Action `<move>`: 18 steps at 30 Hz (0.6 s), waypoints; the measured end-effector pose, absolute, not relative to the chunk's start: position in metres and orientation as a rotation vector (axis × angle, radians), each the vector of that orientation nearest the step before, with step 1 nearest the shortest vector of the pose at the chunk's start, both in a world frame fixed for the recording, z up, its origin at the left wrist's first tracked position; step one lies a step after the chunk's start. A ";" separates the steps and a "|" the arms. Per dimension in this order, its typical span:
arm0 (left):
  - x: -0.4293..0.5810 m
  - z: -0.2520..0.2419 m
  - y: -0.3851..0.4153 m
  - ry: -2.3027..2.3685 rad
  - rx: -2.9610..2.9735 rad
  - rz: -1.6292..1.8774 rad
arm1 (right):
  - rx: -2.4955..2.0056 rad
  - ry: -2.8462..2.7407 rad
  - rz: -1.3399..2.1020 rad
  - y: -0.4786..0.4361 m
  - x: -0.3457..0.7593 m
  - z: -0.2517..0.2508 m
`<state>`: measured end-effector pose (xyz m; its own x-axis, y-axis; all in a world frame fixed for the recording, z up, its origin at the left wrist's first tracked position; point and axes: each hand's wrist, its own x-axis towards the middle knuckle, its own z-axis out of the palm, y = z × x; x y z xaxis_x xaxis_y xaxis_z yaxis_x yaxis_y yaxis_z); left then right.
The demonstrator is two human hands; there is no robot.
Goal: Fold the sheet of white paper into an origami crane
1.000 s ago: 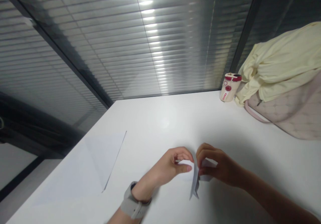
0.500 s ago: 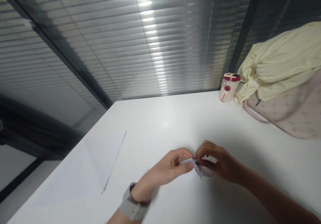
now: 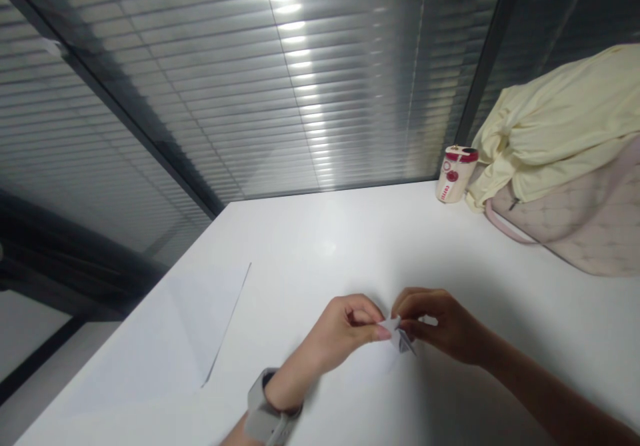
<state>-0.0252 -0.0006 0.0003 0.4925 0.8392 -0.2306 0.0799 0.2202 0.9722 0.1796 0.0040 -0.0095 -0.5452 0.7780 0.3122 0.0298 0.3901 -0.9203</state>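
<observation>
A small piece of folded white paper (image 3: 401, 339) is held between my two hands, just above the white table. My left hand (image 3: 347, 329), with a grey watch (image 3: 273, 409) on its wrist, pinches the paper's left side between thumb and fingers. On the opposite side, my right hand (image 3: 435, 319) grips the paper with thumb and fingertips. Pointed flaps stick out below the fingertips; the part under the fingers is hidden.
White sheets of paper (image 3: 165, 339) lie on the table (image 3: 320, 239) at the left. At the back right stands a cream and red cup (image 3: 454, 176), beside a pink bag (image 3: 585, 233) with a pale yellow cloth (image 3: 565, 119) over it. Blinds (image 3: 210, 66) rise behind the table.
The folded paper has turned in my hands, and its pointed flaps now show further right. My right hand has lowered slightly, while my left fingertips have shifted a little right.
</observation>
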 end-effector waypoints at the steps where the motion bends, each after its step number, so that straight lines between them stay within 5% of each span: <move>1: -0.024 0.001 -0.001 0.943 1.232 0.654 | -0.697 -1.840 1.256 0.004 0.179 -0.010; 7: -0.021 0.006 -0.003 0.986 1.393 0.772 | -0.708 -1.680 1.510 -0.001 0.173 -0.012; 18: -0.025 0.012 -0.002 0.983 1.673 0.754 | -0.741 -1.777 1.364 -0.005 0.174 -0.011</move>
<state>-0.0246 -0.0020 0.0120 0.4729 0.8809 0.0213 0.2492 -0.1569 0.9557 0.1744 -0.0052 -0.0108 -0.5408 0.8117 0.2207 -0.0036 0.2602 -0.9655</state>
